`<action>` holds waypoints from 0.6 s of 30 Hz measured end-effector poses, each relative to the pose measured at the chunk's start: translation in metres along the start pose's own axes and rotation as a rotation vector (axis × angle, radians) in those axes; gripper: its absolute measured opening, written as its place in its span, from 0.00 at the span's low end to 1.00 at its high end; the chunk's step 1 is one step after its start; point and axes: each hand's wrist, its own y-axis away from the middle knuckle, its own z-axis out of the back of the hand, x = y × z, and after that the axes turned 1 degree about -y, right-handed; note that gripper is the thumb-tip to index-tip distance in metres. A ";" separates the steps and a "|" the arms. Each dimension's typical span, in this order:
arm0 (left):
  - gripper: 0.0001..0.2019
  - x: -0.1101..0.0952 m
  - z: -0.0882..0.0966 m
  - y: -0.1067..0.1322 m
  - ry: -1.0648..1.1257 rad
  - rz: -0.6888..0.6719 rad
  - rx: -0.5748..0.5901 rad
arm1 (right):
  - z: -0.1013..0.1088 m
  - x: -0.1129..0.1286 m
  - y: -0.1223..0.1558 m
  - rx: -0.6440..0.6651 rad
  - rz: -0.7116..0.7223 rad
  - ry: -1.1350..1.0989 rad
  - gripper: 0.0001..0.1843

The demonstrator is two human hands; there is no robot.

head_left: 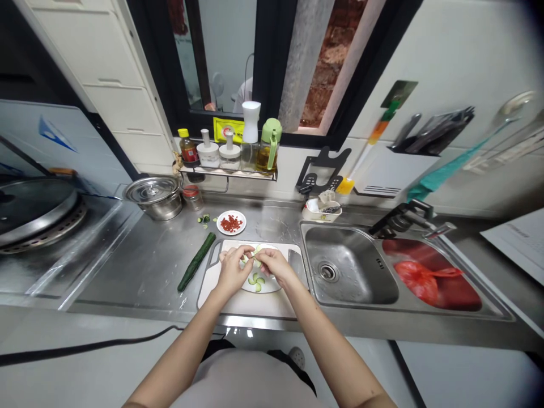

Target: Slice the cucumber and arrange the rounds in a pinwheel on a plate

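My left hand (233, 268) and my right hand (274, 264) meet over a white plate (273, 285), fingertips pinched together. Between them is a thin pale-green cucumber slice (257, 250), partly covered by the fingers. On the plate, several cucumber slices (256, 281) lie fanned out in a small curved pattern; others are partly hidden under my hands. The plate rests on a pale cutting board (250, 307). A knife (298, 265) with a wide blade lies on the board's right side. Left of the board is a long dark-green cucumber (196, 262).
Behind the board stands a small dish (232, 222) of chopped red pieces, with cucumber ends (204, 217) beside it. A lidded steel pot (158, 196) is at the back left. The sink (348, 266) lies right, a red bag (420, 280) in its second basin. Bottles line a shelf (229, 171).
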 end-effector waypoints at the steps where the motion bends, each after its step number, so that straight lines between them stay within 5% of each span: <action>1: 0.13 0.000 -0.001 0.001 -0.024 -0.009 0.012 | 0.000 -0.002 -0.001 0.001 -0.012 -0.001 0.07; 7: 0.14 0.003 -0.007 0.008 -0.126 -0.060 0.076 | 0.003 -0.012 -0.003 0.009 -0.104 -0.030 0.06; 18: 0.12 0.012 -0.021 0.019 -0.093 -0.066 0.026 | -0.002 -0.020 -0.006 0.062 -0.228 -0.132 0.04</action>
